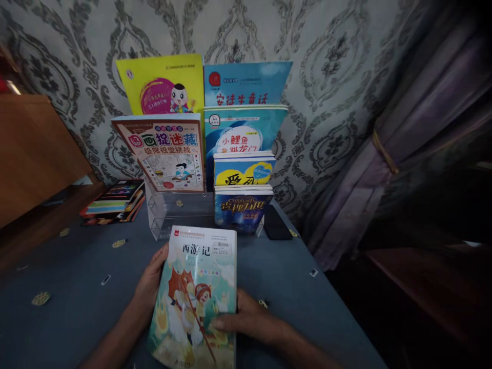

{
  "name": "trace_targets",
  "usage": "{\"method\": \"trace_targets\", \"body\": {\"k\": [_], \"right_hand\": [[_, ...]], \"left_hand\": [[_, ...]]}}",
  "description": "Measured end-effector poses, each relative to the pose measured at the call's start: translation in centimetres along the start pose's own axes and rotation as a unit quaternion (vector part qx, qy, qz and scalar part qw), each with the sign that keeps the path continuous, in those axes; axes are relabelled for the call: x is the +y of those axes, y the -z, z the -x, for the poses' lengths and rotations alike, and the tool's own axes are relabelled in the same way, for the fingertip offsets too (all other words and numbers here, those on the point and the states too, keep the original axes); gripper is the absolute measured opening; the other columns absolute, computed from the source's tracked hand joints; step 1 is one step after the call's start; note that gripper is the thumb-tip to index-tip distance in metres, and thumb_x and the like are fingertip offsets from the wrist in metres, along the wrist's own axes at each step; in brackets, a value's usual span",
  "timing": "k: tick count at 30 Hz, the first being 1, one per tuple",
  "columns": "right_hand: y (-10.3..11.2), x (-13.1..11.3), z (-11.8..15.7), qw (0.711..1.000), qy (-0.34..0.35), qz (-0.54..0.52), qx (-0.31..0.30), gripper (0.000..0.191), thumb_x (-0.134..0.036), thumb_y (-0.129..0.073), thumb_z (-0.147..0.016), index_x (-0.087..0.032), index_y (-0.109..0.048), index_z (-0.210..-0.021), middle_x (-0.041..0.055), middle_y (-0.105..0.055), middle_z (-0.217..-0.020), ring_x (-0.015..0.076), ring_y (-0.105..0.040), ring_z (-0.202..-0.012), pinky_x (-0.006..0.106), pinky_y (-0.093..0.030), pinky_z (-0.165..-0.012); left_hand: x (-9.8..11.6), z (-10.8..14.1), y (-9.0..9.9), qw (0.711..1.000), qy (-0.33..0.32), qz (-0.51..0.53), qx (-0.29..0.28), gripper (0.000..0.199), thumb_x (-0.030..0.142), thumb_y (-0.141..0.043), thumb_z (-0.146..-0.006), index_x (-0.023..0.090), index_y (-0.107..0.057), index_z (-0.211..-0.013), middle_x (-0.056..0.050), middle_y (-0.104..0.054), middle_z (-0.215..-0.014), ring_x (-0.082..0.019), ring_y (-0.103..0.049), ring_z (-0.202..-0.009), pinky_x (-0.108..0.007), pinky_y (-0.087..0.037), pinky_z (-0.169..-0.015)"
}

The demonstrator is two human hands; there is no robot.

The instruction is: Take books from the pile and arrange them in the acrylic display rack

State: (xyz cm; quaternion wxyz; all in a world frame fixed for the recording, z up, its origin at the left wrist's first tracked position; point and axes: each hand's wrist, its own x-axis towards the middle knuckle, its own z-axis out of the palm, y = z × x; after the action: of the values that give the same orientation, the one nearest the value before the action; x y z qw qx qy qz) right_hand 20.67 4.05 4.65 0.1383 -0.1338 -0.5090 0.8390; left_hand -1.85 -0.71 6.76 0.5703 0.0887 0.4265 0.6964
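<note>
Below damask wallpaper [330, 66], an acrylic rack [155, 215] near the tabletop's [77, 277] far edge holds books [172, 159] cover-out, and before it left hand [151, 279] and right hand [251, 318] — curled round opposite sides, seemingly for steadiness — grip a Journey to the West storybook [195, 300].

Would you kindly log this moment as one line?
left hand: holding book; right hand: holding book, thumb in front; rack: other books; phone: beside rack

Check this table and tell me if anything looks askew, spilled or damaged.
I see no spill or clear damage, the held book included. Only the stack of books left of the clear rack looks askew: they lie flat with edges out of line, while the displayed books face forward in tiers.
</note>
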Motion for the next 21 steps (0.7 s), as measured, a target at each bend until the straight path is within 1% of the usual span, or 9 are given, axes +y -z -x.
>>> {"method": "trace_targets", "body": {"k": [3, 5, 9, 12, 15, 18, 21], "right_hand": [[0.4, 0.4, 0.1, 1.0, 0.007, -0.005, 0.019, 0.066, -0.046, -0.091, -0.065, -0.016, -0.07, -0.12, 0.01, -0.076, -0.111, 0.0277, -0.072, -0.105, 0.045, -0.051, -0.101], [0.7, 0.6, 0.1, 0.999, 0.012, -0.001, 0.047, 0.067, -0.046, -0.093, -0.062, -0.015, -0.071, -0.117, 0.0095, -0.077, -0.108, 0.0284, -0.071, -0.105, 0.047, -0.051, -0.1], [0.9, 0.5, -0.1, 0.995, 0.031, 0.008, 0.098, 0.067, -0.05, -0.093, -0.06, -0.018, -0.072, -0.115, 0.0094, -0.076, -0.111, 0.0296, -0.069, -0.11, 0.048, -0.051, -0.101], [1.1, 0.1, -0.3, 0.995, 0.053, 0.02, 0.087, 0.066, -0.054, -0.09, -0.064, -0.018, -0.072, -0.116, 0.0109, -0.076, -0.113, 0.0293, -0.07, -0.11, 0.049, -0.05, -0.104], [1.4, 0.0, -0.5, 0.995, 0.061, 0.033, 0.076, 0.058, -0.054, -0.086, -0.071, -0.016, -0.073, -0.114, 0.0121, -0.076, -0.113, 0.0286, -0.071, -0.108, 0.051, -0.048, -0.106], [1.6, 0.1, -0.7, 0.994, 0.064, 0.044, 0.083, 0.049, -0.051, -0.082, -0.077, -0.017, -0.074, -0.112, 0.0119, -0.076, -0.112, 0.0278, -0.072, -0.105, 0.051, -0.048, -0.106], [1.7, 0.2, -0.9, 0.992, 0.066, 0.048, 0.091, 0.047, -0.05, -0.081, -0.079, -0.019, -0.074, -0.113, 0.0122, -0.075, -0.116, 0.028, -0.072, -0.107, 0.052, -0.048, -0.106]], "left_hand": [[0.1, 0.1, -0.2, 1.0, -0.01, -0.005, 0.019, 0.028, 0.019, -0.08, -0.073, 0.018, -0.075, -0.101, -0.004, -0.08, -0.095, -0.029, -0.077, -0.092, -0.039, -0.063, -0.085], [0.3, 0.0, -0.2, 1.0, -0.014, -0.009, 0.016, 0.031, 0.019, -0.081, -0.072, 0.018, -0.075, -0.103, -0.005, -0.08, -0.098, -0.03, -0.076, -0.095, -0.04, -0.062, -0.087], [0.6, -0.4, 0.3, 0.999, -0.037, -0.002, 0.014, 0.036, 0.02, -0.082, -0.072, 0.019, -0.073, -0.106, -0.003, -0.08, -0.099, -0.028, -0.076, -0.096, -0.039, -0.062, -0.089], [0.8, -0.6, 0.7, 0.999, -0.045, 0.004, 0.008, 0.037, 0.021, -0.084, -0.071, 0.02, -0.073, -0.106, -0.003, -0.08, -0.098, -0.028, -0.076, -0.098, -0.038, -0.061, -0.09], [1.0, -0.7, 0.8, 0.998, -0.059, -0.003, -0.026, 0.037, 0.024, -0.085, -0.071, 0.02, -0.074, -0.105, -0.004, -0.08, -0.101, -0.029, -0.074, -0.103, -0.039, -0.06, -0.093], [1.0, -1.0, 0.8, 0.996, -0.074, -0.006, -0.051, 0.035, 0.027, -0.087, -0.069, 0.018, -0.074, -0.101, -0.005, -0.08, -0.101, -0.031, -0.073, -0.106, -0.04, -0.059, -0.094], [0.6, -1.5, 1.1, 0.996, -0.07, -0.006, -0.062, 0.036, 0.031, -0.086, -0.071, 0.018, -0.074, -0.102, -0.005, -0.08, -0.1, -0.031, -0.073, -0.105, -0.041, -0.059, -0.094]]}}
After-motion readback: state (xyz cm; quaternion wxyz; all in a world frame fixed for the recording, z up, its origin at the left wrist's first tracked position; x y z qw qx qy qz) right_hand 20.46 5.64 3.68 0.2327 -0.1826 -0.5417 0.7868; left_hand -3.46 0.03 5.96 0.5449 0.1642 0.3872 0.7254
